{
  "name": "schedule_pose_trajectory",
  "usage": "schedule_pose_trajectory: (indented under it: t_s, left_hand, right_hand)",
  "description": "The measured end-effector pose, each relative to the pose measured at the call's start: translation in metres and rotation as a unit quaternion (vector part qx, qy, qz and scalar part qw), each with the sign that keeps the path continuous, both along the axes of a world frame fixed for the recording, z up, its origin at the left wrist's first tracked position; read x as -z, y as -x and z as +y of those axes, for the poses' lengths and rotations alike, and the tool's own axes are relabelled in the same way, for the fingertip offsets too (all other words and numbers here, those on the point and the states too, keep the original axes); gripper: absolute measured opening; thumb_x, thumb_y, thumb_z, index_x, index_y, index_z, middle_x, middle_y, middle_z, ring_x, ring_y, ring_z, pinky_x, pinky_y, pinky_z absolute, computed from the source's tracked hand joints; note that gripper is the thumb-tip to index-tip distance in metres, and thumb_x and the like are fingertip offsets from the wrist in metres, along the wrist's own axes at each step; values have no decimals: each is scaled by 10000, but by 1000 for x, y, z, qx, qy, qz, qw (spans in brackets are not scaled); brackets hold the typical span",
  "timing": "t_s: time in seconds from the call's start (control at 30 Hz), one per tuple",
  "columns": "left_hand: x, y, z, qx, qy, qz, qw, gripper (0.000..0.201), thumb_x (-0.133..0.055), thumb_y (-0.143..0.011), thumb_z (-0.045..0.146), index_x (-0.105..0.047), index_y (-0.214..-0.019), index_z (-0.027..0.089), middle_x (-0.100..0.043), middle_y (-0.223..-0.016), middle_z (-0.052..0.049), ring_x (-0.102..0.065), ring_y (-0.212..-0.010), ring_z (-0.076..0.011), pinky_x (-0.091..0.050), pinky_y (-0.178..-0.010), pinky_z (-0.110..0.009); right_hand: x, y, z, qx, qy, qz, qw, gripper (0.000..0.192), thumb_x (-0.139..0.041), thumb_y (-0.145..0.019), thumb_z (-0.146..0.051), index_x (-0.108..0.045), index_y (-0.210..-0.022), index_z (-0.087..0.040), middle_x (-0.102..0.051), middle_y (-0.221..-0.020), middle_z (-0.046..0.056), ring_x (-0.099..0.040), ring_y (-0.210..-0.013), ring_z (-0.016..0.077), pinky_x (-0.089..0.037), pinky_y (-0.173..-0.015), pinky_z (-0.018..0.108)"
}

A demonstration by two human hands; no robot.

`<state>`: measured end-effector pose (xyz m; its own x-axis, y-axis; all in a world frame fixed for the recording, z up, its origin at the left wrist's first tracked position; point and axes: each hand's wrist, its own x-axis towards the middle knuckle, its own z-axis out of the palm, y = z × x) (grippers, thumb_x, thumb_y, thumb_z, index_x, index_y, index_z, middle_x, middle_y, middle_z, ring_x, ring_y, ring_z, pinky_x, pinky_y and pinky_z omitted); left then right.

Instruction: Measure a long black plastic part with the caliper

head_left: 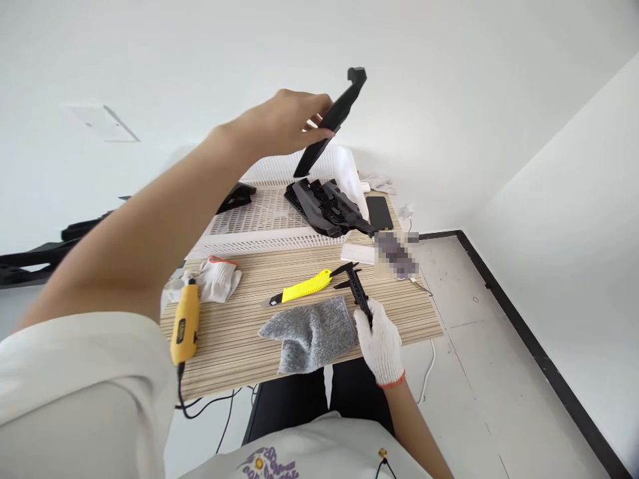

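I sit at a small striped wooden table [319, 269] in a bare white room, grey floor with a black skirting line to my right. My left hand [279, 123], bare, is raised high and pinches a long black plastic part [335, 116] above the white slotted tray [259, 213], where more black parts [327, 207] lie heaped. My right hand [380, 342] (in a white glove) closes around a black caliper [357, 287] at the table's near edge, just beside a grey cloth [309, 332]. A yellow knife [302, 289], a yellow rotary tool [184, 324] and a spare glove [217, 278] rest on the wood.
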<state>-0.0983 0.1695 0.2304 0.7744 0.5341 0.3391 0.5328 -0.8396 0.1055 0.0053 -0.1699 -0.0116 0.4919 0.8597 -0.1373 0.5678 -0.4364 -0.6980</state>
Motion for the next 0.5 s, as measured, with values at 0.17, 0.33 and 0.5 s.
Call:
schedule_pose_trajectory:
  t_s: [0.17,0.33,0.5]
  left_hand:
    - [20,26,-49,61,-22,-4,998,418,-426,-1014,455,-597,-1282,184,-640,-1204,-94,-628,-1119,-260,-462,-995,-399]
    - [50,13,-50,124,38,129,983,396,-390,-975,286,-614,-1300,251,-654,-1212,-64,-642,-1114,-221,-479,-975,-320]
    - [54,7,-44,136,58,152,977,507,-397,-916,236,-564,-1392,283,-611,-1341,-37,-573,-1253,-214,-439,-1078,-337]
  right_hand:
    - [-2,-1,1,-1,7,-10,1000,376,-425,-1002,-503,-581,-1280,-304,-758,-1110,25,-720,-980,249,-471,-830,336]
    - [-5,-1,2,4,13,-11,1000,387,-431,-997,-513,-567,-1300,-314,-755,-1124,21,-717,-993,260,-470,-849,355]
    - [-4,-1,1,3,0,-5,1000,372,-431,-997,-514,-562,-1297,-335,-756,-1120,7,-715,-1008,260,-470,-858,361]
